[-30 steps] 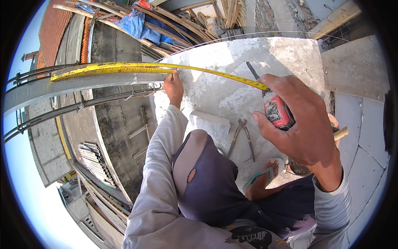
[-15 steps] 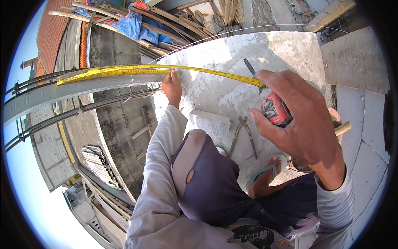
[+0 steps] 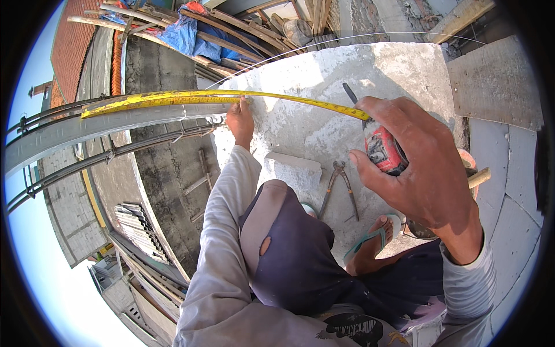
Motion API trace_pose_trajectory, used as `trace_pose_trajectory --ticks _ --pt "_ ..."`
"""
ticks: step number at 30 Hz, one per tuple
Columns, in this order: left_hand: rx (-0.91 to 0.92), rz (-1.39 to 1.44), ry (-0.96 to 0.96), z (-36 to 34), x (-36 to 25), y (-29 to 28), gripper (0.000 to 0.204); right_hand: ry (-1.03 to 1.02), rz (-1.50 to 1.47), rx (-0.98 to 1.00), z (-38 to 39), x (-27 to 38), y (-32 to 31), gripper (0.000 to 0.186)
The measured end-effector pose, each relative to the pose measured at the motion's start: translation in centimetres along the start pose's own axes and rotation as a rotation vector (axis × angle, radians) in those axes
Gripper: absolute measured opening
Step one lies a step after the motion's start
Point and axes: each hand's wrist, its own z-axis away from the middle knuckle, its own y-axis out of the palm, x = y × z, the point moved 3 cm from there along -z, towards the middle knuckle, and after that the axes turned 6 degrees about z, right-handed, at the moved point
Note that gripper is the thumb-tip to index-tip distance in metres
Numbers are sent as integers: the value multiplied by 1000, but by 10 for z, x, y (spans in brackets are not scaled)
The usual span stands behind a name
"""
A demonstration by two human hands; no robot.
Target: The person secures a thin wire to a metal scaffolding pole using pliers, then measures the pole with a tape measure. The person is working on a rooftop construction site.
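My right hand point(image 3: 419, 153) is wrapped round a red and black tape measure point(image 3: 384, 150), above the concrete. A thin dark stick-like thing point(image 3: 349, 92) pokes out past its fingers; its kind is unclear. The yellow tape blade point(image 3: 300, 100) runs left in a shallow arch, bends over at the far left and comes back along a grey metal beam point(image 3: 69, 130). There my left hand point(image 3: 240, 122) pinches the blade's end, near the beam's right end. Its fingertips are partly hidden.
Pincers point(image 3: 340, 188) lie half spread on the concrete slab point(image 3: 399, 75), beside a pale block point(image 3: 293, 170) and my sandalled foot point(image 3: 370, 246). Tied steel rods point(image 3: 115, 153) run along the beam. Stacked timber with a blue tarp point(image 3: 185, 36) lies beyond. The left side drops to a lower level.
Almost nothing differs. My right hand and the tape measure have shifted very slightly to the right; my left hand stays at the beam's end.
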Motion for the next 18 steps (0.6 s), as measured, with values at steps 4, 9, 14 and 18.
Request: trace_pose_trajectory --ticks 4,9,14,18 --pt "58 -16 -31 0 1 -1 34 5 5 8 1 -1 0 53" --pt "152 -63 -112 -4 4 -2 39 6 -2 1 1 0 -1 53" --pt "150 -53 -99 -6 10 -4 38 3 7 1 2 0 -2 53" --pt "162 -39 -138 -2 1 -2 37 7 1 -1 3 0 -1 53"
